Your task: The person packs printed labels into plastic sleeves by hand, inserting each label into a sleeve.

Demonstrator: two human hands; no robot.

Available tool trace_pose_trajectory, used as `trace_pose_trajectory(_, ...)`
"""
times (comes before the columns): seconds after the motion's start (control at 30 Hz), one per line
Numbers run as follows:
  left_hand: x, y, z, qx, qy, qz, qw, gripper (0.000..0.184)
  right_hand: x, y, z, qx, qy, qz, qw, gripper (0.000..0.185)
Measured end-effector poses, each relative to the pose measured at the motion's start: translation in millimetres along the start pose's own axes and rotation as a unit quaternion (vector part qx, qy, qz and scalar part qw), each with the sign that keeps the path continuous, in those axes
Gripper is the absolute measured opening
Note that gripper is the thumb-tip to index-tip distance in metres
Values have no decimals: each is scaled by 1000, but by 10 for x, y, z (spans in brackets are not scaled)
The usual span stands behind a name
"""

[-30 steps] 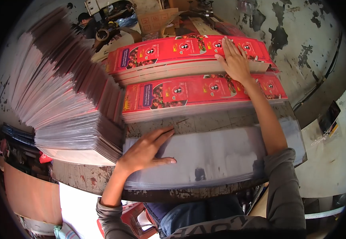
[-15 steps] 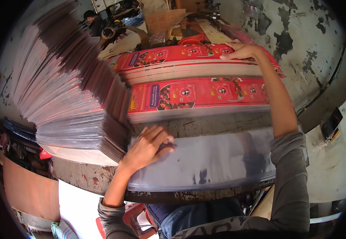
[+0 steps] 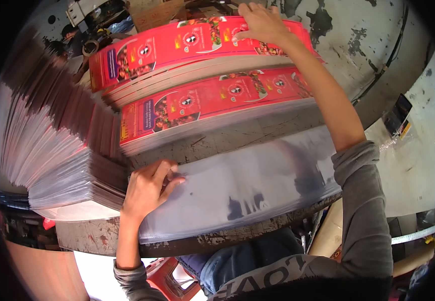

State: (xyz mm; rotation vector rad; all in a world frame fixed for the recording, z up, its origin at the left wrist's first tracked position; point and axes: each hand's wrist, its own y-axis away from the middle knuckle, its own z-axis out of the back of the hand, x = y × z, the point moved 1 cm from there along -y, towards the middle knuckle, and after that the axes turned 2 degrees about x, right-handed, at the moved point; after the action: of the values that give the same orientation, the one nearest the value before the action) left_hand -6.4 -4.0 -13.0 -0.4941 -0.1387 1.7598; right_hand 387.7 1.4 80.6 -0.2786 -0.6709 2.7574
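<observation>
My left hand (image 3: 146,190) rests at the left end of a pile of long clear plastic sleeves (image 3: 217,195). Its fingers are curled toward the thumb at the top sleeve's upper left corner; the exact grip is partly hidden. My right hand (image 3: 265,26) reaches to the back and grips a long red printed card (image 3: 164,47) by its right part, thumb on the face and fingers over the far edge. This card appears slightly raised above the rear card stack (image 3: 177,75). A front stack of red printed cards (image 3: 207,100) lies between it and the sleeves.
On the left stands a tall, leaning pile of plastic-sleeved cards (image 3: 52,155). The worn table's edge (image 3: 92,236) runs close to my body, with a red stool (image 3: 164,273) below. A tape roll (image 3: 90,47) and cardboard (image 3: 157,15) are behind. A peeling wall (image 3: 358,55) stands at right.
The view has turned, so most things appear farther left. My right hand has moved left along the rear stack, and the top red card now looks lifted. My left hand stays at the sleeves' corner.
</observation>
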Motion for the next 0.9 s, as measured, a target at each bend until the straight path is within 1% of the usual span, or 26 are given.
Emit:
trace_pose_trajectory(0.03, 0, -9, 10, 19, 5, 14, 1000, 23, -5, 2, -28, -31, -9, 7, 999, 78)
trace_pose_trajectory(0.07, -4, -24, 10, 38, 9, 29, 999, 25, -40, 2, -12, -34, -6, 4, 999, 78)
trace_pose_trajectory(0.13, -5, -2, 14, 34, 18, 26, 999, 25, 7, 75, 28, -81, -60, -8, 995, 63)
trace_pose_trajectory(0.17, -1, -2, 4, 22, 27, 22, 999, 26, -96, -37, -51, -82, -59, -9, 995, 63)
trace_pose_trajectory(0.23, -2, -8, -13, 10, 10, 12, 1000, 25, -392, -347, -281, -45, -73, 129, 988, 40)
trace_pose_trajectory(0.27, 0, -12, -17, 0, -7, 4, 1000, 24, -373, -288, -135, -46, -72, 129, 988, 40)
trace_pose_trajectory(0.33, -1, -26, -28, -16, -17, -7, 1000, 22, -371, -203, 246, -34, -145, 181, 972, 31)
trace_pose_trajectory(0.4, -16, -12, -22, -35, -29, -4, 999, 20, -138, 82, 722, 13, -214, 36, 976, 26)
trace_pose_trajectory(0.43, -24, -7, -6, -32, -44, -21, 998, 19, -15, 164, 829, 14, -220, 45, 974, 26)
trace_pose_trajectory(0.47, -32, -3, 10, -30, -59, -38, 997, 19, 74, 223, 902, 3, -307, -37, 951, 25)
trace_pose_trajectory(0.5, -34, 0, 29, -29, -70, -55, 996, 16, 151, 243, 919, -7, -389, -119, 913, 25)
trace_pose_trajectory(0.53, -30, -3, 39, -30, -76, -47, 996, 16, 245, 217, 871, -6, -394, -111, 912, 25)
trace_pose_trajectory(0.57, -36, -6, 36, -37, -79, -67, 994, 16, 348, 185, 796, -29, -530, -114, 840, 25)
trace_pose_trajectory(0.6, -39, -5, 30, -43, -82, -88, 992, 16, 465, 166, 756, -50, -653, -116, 747, 25)
trace_pose_trajectory(0.63, -31, 3, 16, -52, -98, -100, 989, 19, 660, 204, 783, -60, -690, -113, 712, 26)
trace_pose_trajectory(0.67, -24, 11, 10, -52, -101, -97, 989, 19, 865, 278, 789, -59, -693, -110, 710, 26)
trace_pose_trajectory(0.73, -15, 20, 7, -60, -108, -117, 985, 20, 1152, 391, 756, -117, -744, -92, 652, 24)
trace_pose_trajectory(0.8, -11, 21, -3, -72, -113, -119, 984, 20, 1196, 407, 516, -93, -741, -29, 664, 54)
trace_pose_trajectory(0.83, -11, 25, -1, -85, -115, -124, 982, 20, 1356, 522, 612, -102, -715, -42, 690, 35)
trace_pose_trajectory(0.87, -17, 30, -1, -83, -117, -123, 982, 20, 1413, 622, 607, -102, -717, -42, 688, 35)
trace_pose_trajectory(0.9, -23, 32, -1, -89, -123, -120, 981, 19, 1458, 701, 594, -111, -693, -35, 711, 33)
